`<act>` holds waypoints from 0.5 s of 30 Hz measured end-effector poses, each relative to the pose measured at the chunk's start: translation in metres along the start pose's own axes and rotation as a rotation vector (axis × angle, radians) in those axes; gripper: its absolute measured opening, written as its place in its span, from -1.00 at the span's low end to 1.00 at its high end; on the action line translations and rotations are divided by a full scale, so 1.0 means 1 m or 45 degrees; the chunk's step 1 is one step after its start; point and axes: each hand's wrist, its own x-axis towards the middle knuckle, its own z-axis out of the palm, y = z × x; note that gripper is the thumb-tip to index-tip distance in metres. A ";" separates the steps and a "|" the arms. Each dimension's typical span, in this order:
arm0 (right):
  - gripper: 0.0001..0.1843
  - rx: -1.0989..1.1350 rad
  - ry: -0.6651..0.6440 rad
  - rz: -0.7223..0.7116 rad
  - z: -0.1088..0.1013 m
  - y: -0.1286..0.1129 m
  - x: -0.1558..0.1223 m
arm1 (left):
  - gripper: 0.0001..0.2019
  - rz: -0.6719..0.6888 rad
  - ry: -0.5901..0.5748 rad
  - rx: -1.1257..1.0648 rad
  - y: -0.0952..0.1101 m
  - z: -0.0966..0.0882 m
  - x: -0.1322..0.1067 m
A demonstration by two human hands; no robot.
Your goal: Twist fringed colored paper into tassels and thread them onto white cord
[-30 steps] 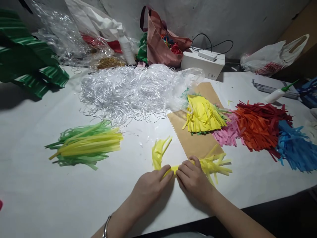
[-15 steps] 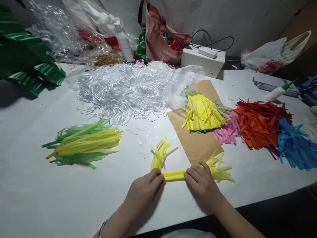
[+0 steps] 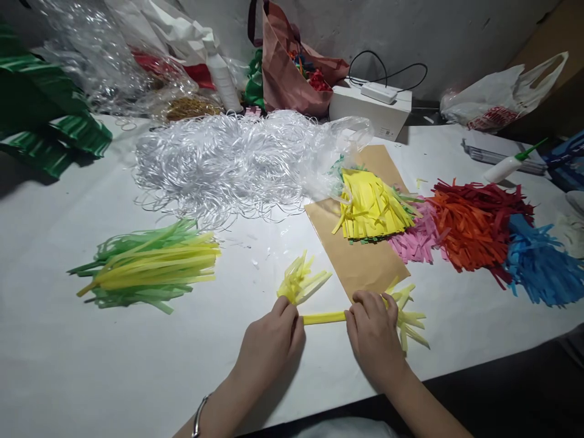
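A yellow tissue paper tassel [image 3: 323, 318] lies across the near part of the table, its middle rolled into a narrow flat band. My left hand [image 3: 274, 337] is closed on the band's left end, where pale yellow fringe sticks up beyond the fingers. My right hand [image 3: 374, 328] grips the other end, and fringe fans out to its right. Between the hands the band runs straight. Under both palms the tassel is hidden. Finished-looking green and yellow tassels [image 3: 155, 267] rest to the left.
Behind lies a heap of clear string [image 3: 228, 164]. A brown paper sheet [image 3: 356, 261] sits under stacked yellow fringe [image 3: 374, 207]. Pink, orange [image 3: 469, 231], red and blue fringe [image 3: 542, 261] spread right, near a glue bottle [image 3: 506, 167]. A pink bag [image 3: 287, 67] and white box [image 3: 371, 109] stand by the wall.
The yellow band between my hands has become narrower. My right hand has shifted slightly right and its fingers have curled further over the band. The view has moved a little.
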 end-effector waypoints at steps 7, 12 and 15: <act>-0.82 -0.048 0.069 0.026 -0.003 -0.004 0.001 | -0.86 -0.049 0.001 -0.018 0.002 -0.002 0.004; -0.80 0.048 0.052 -0.277 -0.002 -0.009 0.001 | -0.72 0.351 0.055 -0.036 -0.003 0.003 0.001; -0.82 0.098 -0.093 -0.503 0.004 -0.014 0.006 | -0.73 0.430 0.053 -0.107 -0.005 0.004 0.001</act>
